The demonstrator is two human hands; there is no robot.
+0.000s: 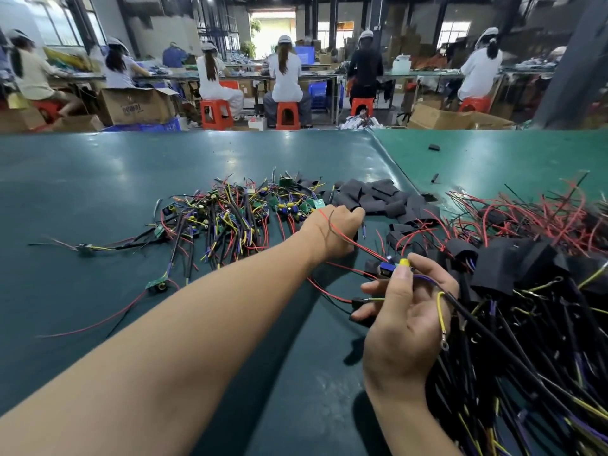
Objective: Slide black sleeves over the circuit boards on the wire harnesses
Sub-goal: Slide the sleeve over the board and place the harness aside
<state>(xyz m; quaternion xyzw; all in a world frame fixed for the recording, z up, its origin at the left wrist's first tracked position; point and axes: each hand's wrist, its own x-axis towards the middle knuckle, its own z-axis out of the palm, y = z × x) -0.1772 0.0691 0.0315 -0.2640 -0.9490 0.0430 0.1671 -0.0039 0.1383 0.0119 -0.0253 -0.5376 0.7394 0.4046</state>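
Right hand pinches a circuit board with wires. Left hand curls onto black sleeves; grip unclear. Carton print unreadable.

Left arm stretched long across the frame, bare forearm angling up and to the right, and the left hand is palm down, fingers curled under at the far end. Right hand nearer, raised, palm facing in, thumb and fingers pinching together at the top.
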